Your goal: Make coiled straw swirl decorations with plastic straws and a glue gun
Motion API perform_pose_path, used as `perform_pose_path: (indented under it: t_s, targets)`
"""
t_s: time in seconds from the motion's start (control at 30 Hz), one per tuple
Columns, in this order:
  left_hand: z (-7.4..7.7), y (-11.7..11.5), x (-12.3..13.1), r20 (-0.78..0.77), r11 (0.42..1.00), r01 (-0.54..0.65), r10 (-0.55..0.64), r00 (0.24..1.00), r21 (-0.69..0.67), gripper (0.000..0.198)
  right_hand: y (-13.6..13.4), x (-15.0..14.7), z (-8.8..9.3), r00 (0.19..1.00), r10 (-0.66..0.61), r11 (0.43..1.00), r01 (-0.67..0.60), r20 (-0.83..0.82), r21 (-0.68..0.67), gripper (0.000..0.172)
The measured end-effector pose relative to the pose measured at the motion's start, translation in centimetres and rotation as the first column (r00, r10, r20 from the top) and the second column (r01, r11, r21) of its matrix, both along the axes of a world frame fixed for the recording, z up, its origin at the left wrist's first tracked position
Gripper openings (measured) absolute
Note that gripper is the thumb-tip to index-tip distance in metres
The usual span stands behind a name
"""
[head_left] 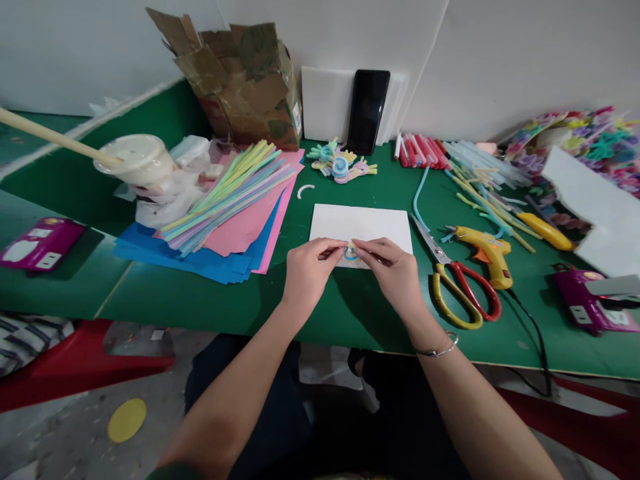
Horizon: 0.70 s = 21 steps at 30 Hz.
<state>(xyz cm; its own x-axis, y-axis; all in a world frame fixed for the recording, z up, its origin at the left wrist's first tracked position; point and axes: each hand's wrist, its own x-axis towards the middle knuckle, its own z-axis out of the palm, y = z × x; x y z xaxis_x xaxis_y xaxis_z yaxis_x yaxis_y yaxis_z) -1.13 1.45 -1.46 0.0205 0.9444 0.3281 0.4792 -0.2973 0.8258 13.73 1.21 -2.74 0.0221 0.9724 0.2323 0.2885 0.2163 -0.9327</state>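
Note:
Both hands meet above a white sheet (pixel 361 218) lying on the green table. My left hand (pixel 311 265) pinches one side of a small blue and pale yellow curl (pixel 351 253), which looks like coiled pipe cleaner. From the other side, the fingertips of my right hand (pixel 393 268) close on the same curl. The fingers cover part of it. Just beyond the sheet sits a cluster of pastel pipe-cleaner shapes (pixel 341 167) with a blue spiral. A short white curved piece (pixel 305 191) lies to its left.
Large scissors (pixel 457 293) and a yellow glue gun (pixel 485 250) with a cord lie to the right. Pastel pipe cleaners (pixel 235 193) rest on coloured sheets (pixel 200 257) at left. A phone (pixel 370 110) leans at the back, beside a cardboard box (pixel 245 87).

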Motion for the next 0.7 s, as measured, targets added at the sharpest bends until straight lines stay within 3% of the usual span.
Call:
perform_pose_path:
  t_s: [0.17,0.4,0.7]
  targets:
    - [-0.19,-0.08,0.05,-0.041,0.997,0.007,-0.004,0.999,0.075,0.011,-0.12,-0.12,0.05,1.000,-0.007,1.000,0.007,0.012,0.022,0.018]
    - [-0.09,0.02,-0.02,-0.025,0.997,-0.029,0.031,0.999,0.075,0.011,-0.24,-0.26,-0.28,0.999,0.007,0.999,-0.006,-0.033,0.032,0.027]
    - [-0.13,0.00,0.02,-0.029,0.992,-0.061,0.064,0.998,0.108,0.012,-0.39,-0.66,-0.39,0.977,-0.065,0.993,0.044,-0.205,-0.106,0.030]
